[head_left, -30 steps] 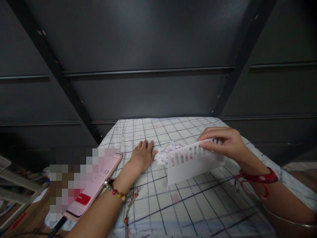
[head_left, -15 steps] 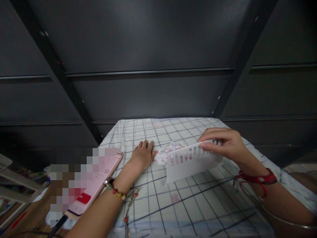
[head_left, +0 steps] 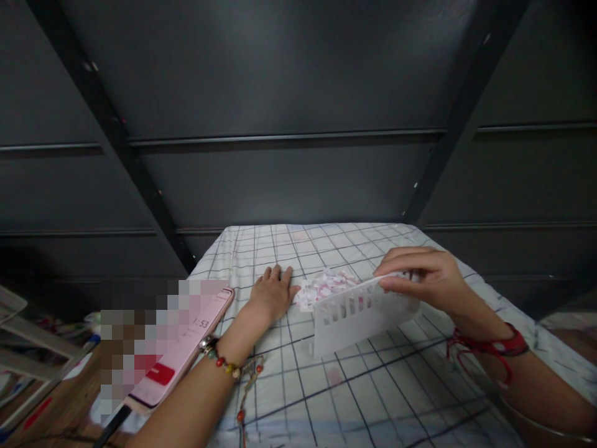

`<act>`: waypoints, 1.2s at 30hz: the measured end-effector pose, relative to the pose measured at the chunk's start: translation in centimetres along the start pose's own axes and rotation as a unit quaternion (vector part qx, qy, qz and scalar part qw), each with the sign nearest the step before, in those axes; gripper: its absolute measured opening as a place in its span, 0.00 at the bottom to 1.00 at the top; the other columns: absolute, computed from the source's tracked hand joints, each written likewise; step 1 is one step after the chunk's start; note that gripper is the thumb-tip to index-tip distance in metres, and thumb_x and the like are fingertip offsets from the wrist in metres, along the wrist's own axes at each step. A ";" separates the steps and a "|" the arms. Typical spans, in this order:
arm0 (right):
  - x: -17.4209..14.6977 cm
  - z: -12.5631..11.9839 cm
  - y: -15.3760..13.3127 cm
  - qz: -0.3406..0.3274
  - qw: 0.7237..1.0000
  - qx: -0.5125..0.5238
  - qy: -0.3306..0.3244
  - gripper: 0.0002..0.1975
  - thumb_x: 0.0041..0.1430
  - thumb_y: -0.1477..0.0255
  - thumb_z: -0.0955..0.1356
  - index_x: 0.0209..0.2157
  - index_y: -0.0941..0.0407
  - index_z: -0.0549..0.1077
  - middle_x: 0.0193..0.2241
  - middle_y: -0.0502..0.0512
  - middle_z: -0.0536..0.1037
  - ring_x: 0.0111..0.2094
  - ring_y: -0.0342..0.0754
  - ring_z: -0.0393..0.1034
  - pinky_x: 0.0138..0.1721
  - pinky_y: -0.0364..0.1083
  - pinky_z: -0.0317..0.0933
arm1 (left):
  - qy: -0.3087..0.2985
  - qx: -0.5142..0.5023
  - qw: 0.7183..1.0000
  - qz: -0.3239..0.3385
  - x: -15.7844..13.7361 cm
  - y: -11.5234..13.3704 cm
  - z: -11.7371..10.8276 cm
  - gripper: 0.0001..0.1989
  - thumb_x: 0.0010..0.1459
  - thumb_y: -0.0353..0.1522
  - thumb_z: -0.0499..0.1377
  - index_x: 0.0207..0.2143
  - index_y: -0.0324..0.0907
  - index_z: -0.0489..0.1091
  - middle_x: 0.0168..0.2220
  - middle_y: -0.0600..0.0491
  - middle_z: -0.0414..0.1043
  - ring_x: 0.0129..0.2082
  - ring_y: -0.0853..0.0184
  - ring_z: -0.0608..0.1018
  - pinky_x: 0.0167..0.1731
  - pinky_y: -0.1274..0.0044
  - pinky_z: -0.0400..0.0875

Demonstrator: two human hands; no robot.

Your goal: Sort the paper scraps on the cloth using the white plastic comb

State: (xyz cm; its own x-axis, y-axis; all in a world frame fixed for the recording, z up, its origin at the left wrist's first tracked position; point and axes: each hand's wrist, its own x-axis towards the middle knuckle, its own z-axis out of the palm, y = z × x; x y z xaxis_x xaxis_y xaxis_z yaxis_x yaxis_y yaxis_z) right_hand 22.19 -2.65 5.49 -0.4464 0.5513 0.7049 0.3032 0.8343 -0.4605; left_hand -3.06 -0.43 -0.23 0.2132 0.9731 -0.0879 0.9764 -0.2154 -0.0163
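Observation:
My right hand (head_left: 422, 277) pinches the upper rim of a white slotted plastic basket (head_left: 359, 323), thumb on the near side. The basket is tipped on its side, its slotted wall facing me. A heap of small white paper scraps with pink marks (head_left: 326, 287) lies at the basket's mouth, partly hidden behind its wall. My left hand (head_left: 273, 291) rests flat on the checked cloth (head_left: 284, 379) just left of the heap, fingers spread, holding nothing. Its thumb is close to the scraps; whether it touches them I cannot tell.
A pink phone (head_left: 186, 348), partly pixelated and with a black cable (head_left: 112, 426) plugged in, lies left of my left forearm. Dark panels with metal bars (head_left: 289, 137) rise behind the cloth. A pale rack (head_left: 32, 361) stands at the lower left.
The near, lower edge of the basket has dropped slightly towards me, and more of the paper heap shows above its rim. My right hand still grips the rim; my left stays flat.

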 end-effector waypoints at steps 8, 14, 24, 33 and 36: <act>-0.2 0.4 0.2 -0.027 0.997 -0.055 0.036 0.01 0.50 0.71 0.71 0.26 0.52 0.76 0.23 0.49 0.78 0.24 0.43 0.72 0.25 0.43 0.66 | -0.006 -0.005 1.000 -0.008 -0.1 0.1 -0.2 0.26 0.66 0.38 0.43 0.63 0.38 0.50 0.63 0.39 0.51 0.62 0.47 0.55 0.54 0.61 0.58; 0.0 0.4 0.1 -0.022 0.992 -0.105 0.072 0.03 0.51 0.72 0.70 0.25 0.52 0.76 0.22 0.50 0.78 0.23 0.45 0.72 0.24 0.44 0.66 | -0.012 -0.004 1.000 -0.007 -0.1 0.2 -0.3 0.26 0.66 0.37 0.43 0.63 0.35 0.50 0.63 0.37 0.50 0.62 0.47 0.55 0.55 0.61 0.57; -0.1 0.3 0.1 -0.027 0.997 -0.068 0.039 0.02 0.51 0.70 0.70 0.26 0.51 0.76 0.22 0.50 0.78 0.23 0.45 0.72 0.23 0.43 0.66 | 0.012 0.005 1.000 0.003 -0.2 -0.1 0.0 0.25 0.66 0.37 0.43 0.63 0.37 0.50 0.62 0.38 0.53 0.61 0.48 0.57 0.53 0.61 0.59; -0.1 0.6 0.2 -0.023 0.989 -0.118 0.083 0.03 0.51 0.71 0.70 0.25 0.51 0.75 0.23 0.49 0.78 0.24 0.45 0.72 0.24 0.44 0.66 | -0.010 -0.005 1.000 0.000 -0.1 0.0 -0.2 0.25 0.66 0.36 0.43 0.63 0.36 0.50 0.62 0.38 0.51 0.62 0.48 0.56 0.55 0.62 0.57; -0.2 0.5 0.4 -0.027 0.990 -0.112 0.076 0.02 0.52 0.71 0.70 0.26 0.51 0.76 0.23 0.49 0.78 0.24 0.45 0.72 0.24 0.44 0.66 | -0.006 -0.003 1.000 0.003 -0.1 0.0 -0.3 0.25 0.66 0.36 0.41 0.63 0.36 0.49 0.62 0.37 0.52 0.61 0.49 0.57 0.54 0.62 0.58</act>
State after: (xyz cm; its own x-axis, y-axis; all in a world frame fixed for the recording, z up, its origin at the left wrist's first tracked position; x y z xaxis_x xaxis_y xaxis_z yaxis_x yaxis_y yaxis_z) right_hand 21.99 -2.40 4.89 -0.3402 0.4845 0.8059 0.4697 0.8300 -0.3007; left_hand -3.06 -0.50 0.04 0.2194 0.9706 -0.0990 0.9752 -0.2213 -0.0093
